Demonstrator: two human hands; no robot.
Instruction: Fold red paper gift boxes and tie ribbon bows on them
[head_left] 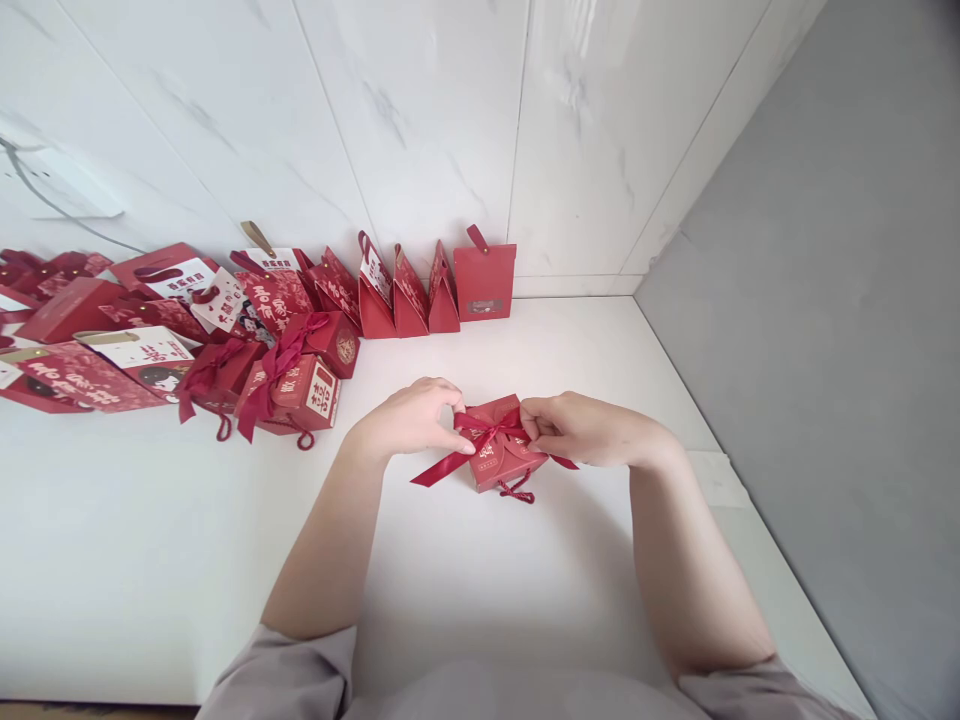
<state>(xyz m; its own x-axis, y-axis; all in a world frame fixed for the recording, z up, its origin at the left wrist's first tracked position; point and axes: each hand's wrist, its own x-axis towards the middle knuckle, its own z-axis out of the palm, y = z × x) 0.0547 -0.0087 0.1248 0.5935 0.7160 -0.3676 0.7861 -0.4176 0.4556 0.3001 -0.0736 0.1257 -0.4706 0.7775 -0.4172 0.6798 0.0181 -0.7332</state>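
Note:
A small red gift box (501, 468) with pale lettering lies on the white table, a twisted red cord loop at its near side. Across its top runs a dark red ribbon (442, 468), tied in a bow, with one tail stretching left and another showing at the right. My left hand (420, 415) pinches the bow's left loop between thumb and fingers at the box's left edge. On the other side, my right hand (581, 428) is closed on the bow's right part, its fingertips partly hiding the ribbon.
Red boxes with ribbons (289, 392) and several printed red boxes (82, 375) crowd the left. Triangular boxes (411, 300) and an upright red box (486, 280) stand along the marble-patterned wall (435, 120). A grey wall (840, 300) bounds the white table (480, 590) at right.

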